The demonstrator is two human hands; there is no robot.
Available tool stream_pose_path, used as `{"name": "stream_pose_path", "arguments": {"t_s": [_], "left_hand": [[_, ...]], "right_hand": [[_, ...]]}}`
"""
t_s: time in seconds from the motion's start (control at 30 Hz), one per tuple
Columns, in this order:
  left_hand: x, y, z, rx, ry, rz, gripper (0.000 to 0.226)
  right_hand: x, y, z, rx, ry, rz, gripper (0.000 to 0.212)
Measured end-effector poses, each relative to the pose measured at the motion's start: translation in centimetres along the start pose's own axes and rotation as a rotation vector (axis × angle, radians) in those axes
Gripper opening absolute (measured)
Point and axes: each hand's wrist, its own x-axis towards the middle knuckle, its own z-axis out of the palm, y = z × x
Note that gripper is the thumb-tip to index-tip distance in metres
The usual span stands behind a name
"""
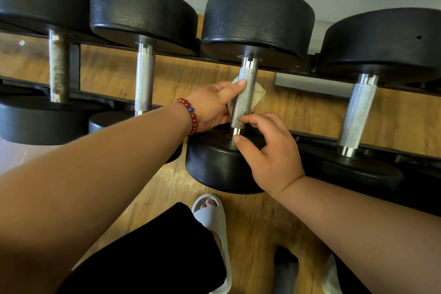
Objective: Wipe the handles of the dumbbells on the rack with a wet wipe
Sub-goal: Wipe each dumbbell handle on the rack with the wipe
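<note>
The wet wipe [256, 94] sits behind the knurled handle [244, 98] of the third dumbbell [257, 24] from the left on the black rack [405, 198], showing on both sides of the bar. The left hand [214, 105] is wrapped around that handle, pressing the wipe to it, thumb across the front. The right hand [269, 150] is loosely open, its fingertips touching the handle's lower end near the chrome collar. A red bead bracelet [191, 116] circles the left wrist. Neighbouring dumbbells lie alongside, above a wooden floor [262, 222].
</note>
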Motion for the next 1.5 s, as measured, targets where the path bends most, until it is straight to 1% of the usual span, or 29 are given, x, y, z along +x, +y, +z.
{"name": "stream_pose_path", "arguments": {"t_s": [0.1, 0.17, 0.23, 0.33, 0.4, 0.5, 0.6, 0.67, 0.77, 0.87, 0.93, 1.0, 1.03, 1.1, 1.17, 1.23, 1.3, 1.43, 1.5], "left_hand": [[-0.1, 0.2, 0.1, -0.023, 0.004, -0.008, 0.036], [-0.1, 0.3, 0.0, -0.055, -0.012, -0.006, 0.041], [-0.1, 0.2, -0.1, -0.079, 0.019, -0.011, 0.047], [-0.1, 0.0, -0.5, -0.091, 0.065, -0.020, 0.042], [-0.2, 0.0, -1.3, -0.050, 0.071, -0.026, 0.037], [-1.0, 0.1, -2.5, 0.068, 0.043, -0.062, 0.033], [-1.8, 0.3, -3.2, 0.171, -0.011, -0.132, 0.037], [-1.8, 0.8, -3.1, 0.156, -0.068, -0.134, 0.036], [-1.3, 1.6, -2.2, 0.057, -0.101, -0.048, 0.037], [-1.0, 1.6, -1.5, 0.071, -0.136, -0.014, 0.040], [-1.1, 1.2, -1.3, 0.163, -0.134, -0.044, 0.043], [-1.0, 0.5, -1.4, 0.312, -0.144, -0.089, 0.051], [-0.9, 0.4, -1.5, 0.341, -0.154, -0.108, 0.053], [-0.6, 0.5, -1.4, 0.302, -0.140, -0.116, 0.050], [0.0, 0.6, -1.3, 0.215, -0.090, -0.082, 0.046], [0.2, 0.4, -1.0, 0.154, -0.076, -0.051, 0.042], [0.1, -0.1, -0.9, 0.192, -0.063, -0.073, 0.040], [-0.4, 0.7, -1.3, 0.359, -0.127, -0.185, 0.031], [-0.4, 1.6, -1.1, 0.372, -0.131, -0.204, 0.036]], "right_hand": [[0.0, -0.1, -0.1, 0.001, -0.005, 0.002, 0.052], [-0.1, -0.1, 0.0, 0.008, -0.003, 0.001, 0.052], [-0.1, -0.1, 0.0, 0.008, 0.001, -0.001, 0.052], [0.0, -0.1, 0.0, 0.003, -0.005, -0.005, 0.052], [0.0, 0.0, 0.1, 0.000, -0.006, -0.008, 0.051], [0.0, 0.1, 0.1, 0.002, -0.002, -0.007, 0.050], [-0.1, 0.0, 0.1, 0.009, 0.009, -0.006, 0.050], [-0.1, 0.0, 0.1, 0.010, 0.011, -0.004, 0.050], [-0.1, 0.0, 0.1, 0.011, 0.006, 0.000, 0.051], [-0.1, 0.0, 0.1, 0.010, 0.003, -0.002, 0.052], [-0.1, 0.1, 0.1, 0.015, 0.008, -0.004, 0.051], [0.0, 0.1, 0.1, 0.016, 0.015, -0.010, 0.050], [0.0, 0.1, 0.1, 0.016, 0.015, -0.010, 0.050], [0.0, 0.1, 0.1, 0.024, 0.011, -0.003, 0.050], [0.0, 0.1, 0.1, 0.025, 0.002, 0.002, 0.051], [0.0, 0.0, 0.1, 0.023, -0.002, 0.007, 0.052], [-0.1, 0.0, 0.0, 0.018, 0.000, 0.006, 0.051], [-0.1, -0.1, 0.0, 0.020, 0.005, 0.004, 0.052], [-0.1, -0.1, 0.0, 0.015, 0.006, 0.000, 0.052]]}}
